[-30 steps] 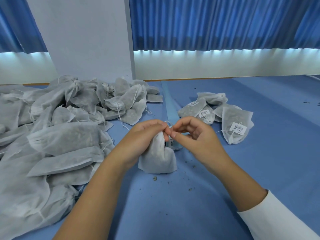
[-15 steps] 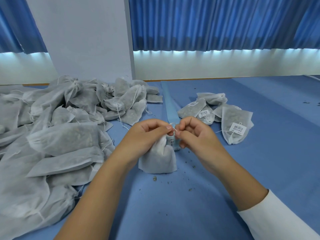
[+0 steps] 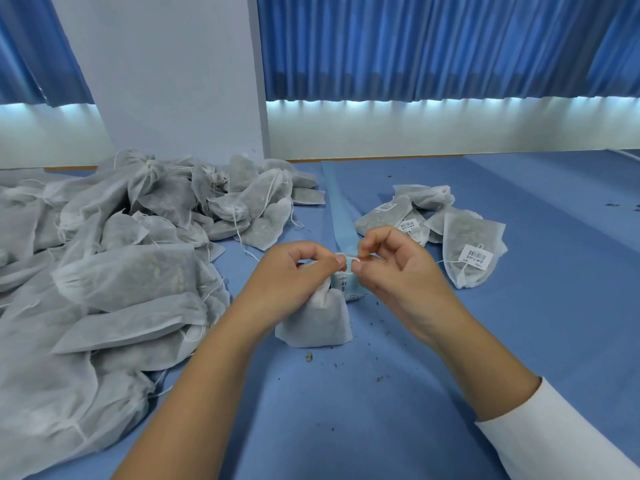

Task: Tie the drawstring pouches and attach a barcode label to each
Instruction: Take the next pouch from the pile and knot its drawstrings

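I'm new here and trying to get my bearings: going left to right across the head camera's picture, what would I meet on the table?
Big heap of unlabelled pouches → left hand holding the pouch → right hand pinching its drawstring → small pile of labelled pouches.

The tabletop (image 3: 519,341) is mid-blue, flecked near its middle with dark crumbs (image 3: 308,357). The heap of pouches (image 3: 104,289) along its left edge is translucent grey-white, mottled darker by the contents. The pouch (image 3: 313,323) in the middle is whiter, its drawstring (image 3: 349,257) white. The labelled pouches (image 3: 471,233) toward the far right carry white barcode labels (image 3: 475,257) with black bars. A pale blue strip (image 3: 337,209) runs to the far edge. The curtains (image 3: 433,46) are pleated deep blue and the sleeve (image 3: 554,434) is white.
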Tool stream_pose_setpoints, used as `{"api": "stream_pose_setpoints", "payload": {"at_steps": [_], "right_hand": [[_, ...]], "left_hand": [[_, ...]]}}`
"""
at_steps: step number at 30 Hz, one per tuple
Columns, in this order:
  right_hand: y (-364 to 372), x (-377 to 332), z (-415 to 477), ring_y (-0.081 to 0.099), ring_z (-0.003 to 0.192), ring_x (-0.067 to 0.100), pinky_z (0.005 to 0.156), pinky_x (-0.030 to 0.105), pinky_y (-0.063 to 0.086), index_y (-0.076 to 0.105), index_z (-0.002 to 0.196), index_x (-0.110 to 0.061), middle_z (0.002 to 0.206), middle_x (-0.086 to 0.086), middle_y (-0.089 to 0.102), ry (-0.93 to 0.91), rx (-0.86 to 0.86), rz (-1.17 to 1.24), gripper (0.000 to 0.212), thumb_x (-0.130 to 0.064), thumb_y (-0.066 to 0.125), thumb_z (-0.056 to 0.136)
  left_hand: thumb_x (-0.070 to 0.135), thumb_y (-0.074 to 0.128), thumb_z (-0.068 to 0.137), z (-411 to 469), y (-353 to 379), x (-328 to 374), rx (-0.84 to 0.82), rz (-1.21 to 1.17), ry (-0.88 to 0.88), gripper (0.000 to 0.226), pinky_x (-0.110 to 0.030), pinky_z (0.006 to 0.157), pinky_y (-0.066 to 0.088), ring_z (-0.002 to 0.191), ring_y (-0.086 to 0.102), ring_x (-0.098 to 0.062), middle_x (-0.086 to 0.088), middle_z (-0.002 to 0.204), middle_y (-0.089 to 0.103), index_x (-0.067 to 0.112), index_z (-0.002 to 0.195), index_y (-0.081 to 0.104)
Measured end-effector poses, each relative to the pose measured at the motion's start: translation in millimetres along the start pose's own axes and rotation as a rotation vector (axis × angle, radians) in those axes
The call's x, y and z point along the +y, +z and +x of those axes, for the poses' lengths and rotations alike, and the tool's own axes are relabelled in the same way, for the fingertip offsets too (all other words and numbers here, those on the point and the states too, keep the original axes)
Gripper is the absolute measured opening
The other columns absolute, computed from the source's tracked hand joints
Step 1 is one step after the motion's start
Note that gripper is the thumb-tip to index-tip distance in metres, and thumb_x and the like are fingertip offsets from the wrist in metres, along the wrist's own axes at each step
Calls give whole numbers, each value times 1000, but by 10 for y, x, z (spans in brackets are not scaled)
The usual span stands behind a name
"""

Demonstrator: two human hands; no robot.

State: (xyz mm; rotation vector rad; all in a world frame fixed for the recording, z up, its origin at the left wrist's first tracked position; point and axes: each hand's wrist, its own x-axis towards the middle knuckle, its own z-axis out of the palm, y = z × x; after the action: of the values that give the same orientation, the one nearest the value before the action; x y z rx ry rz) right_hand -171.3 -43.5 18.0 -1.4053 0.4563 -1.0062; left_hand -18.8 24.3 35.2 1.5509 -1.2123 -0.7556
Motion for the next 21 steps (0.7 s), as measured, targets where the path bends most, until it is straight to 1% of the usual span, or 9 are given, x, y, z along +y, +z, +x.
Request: {"api": "stream_pose_setpoints", "payload": {"at_steps": [3, 6, 8, 10, 13, 14, 17, 19, 21], "right_hand": [[0, 29, -5, 55, 69, 9, 68, 18, 49, 72, 89, -25, 77, -9, 56, -55, -6, -163, 27, 1, 70, 82], [3, 53, -5, 54, 70, 10, 71, 20, 50, 74, 95, -24, 78, -7, 57, -90, 22, -304, 28, 2, 70, 84], [11, 59, -8, 55, 68, 7, 68, 17, 48, 75, 91, -24, 79, -6, 60, -143, 52, -424, 29, 3, 69, 84], [15, 59, -14, 55, 65, 4, 65, 14, 45, 75, 85, -29, 79, -9, 61, -187, 77, -522, 32, 2, 69, 83], [12, 44, -22, 57, 66, 3, 65, 11, 44, 73, 81, -35, 81, -9, 63, -200, 90, -603, 33, -2, 70, 83], [11, 38, -21, 60, 69, 3, 66, 12, 45, 73, 81, -34, 83, -8, 65, -194, 83, -623, 31, -3, 70, 84], [7, 18, -17, 66, 76, 4, 70, 16, 50, 75, 83, -28, 85, -10, 71, -148, 47, -612, 26, -3, 68, 86], [-1, -1, -17, 67, 73, 5, 66, 14, 49, 75, 85, -21, 82, -10, 74, -93, 5, -498, 23, 0, 66, 87], [-19, -16, -14, 67, 70, 9, 67, 16, 51, 73, 88, -15, 81, -4, 74, -51, -30, -385, 19, 2, 67, 87]], "left_hand": [[28, 70, 90, 0, -1, -11, 3, 41, 41, 22, -5, 47, 29, 44, 43, 4, 21, 42, 45, 22, 69, 68], [27, 70, 90, -2, 6, -19, 22, 86, 79, 21, -6, 49, 31, 46, 44, 4, 22, 43, 46, 21, 70, 69], [27, 71, 89, 2, 13, -28, 43, 111, 102, 19, -7, 53, 33, 51, 46, 4, 20, 53, 53, 18, 72, 72], [27, 71, 88, 8, 12, -31, 52, 123, 105, 17, -8, 54, 33, 53, 45, 3, 14, 62, 57, 16, 76, 74], [24, 70, 89, 10, 1, -30, 61, 148, 114, 16, -8, 51, 32, 48, 43, 3, 20, 52, 51, 15, 76, 75], [24, 70, 89, 9, -1, -29, 63, 158, 118, 17, -8, 51, 32, 49, 43, 3, 19, 54, 52, 15, 76, 75], [26, 66, 93, 2, -5, -20, 55, 173, 129, 21, -7, 54, 33, 53, 47, 7, 20, 58, 56, 19, 75, 75], [27, 64, 94, 2, -4, -18, 47, 169, 121, 24, -7, 53, 32, 51, 45, 5, 21, 51, 51, 18, 73, 72], [27, 61, 95, 8, -2, -21, 39, 151, 103, 26, -9, 49, 31, 47, 39, -1, 15, 48, 46, 15, 74, 71]]}}
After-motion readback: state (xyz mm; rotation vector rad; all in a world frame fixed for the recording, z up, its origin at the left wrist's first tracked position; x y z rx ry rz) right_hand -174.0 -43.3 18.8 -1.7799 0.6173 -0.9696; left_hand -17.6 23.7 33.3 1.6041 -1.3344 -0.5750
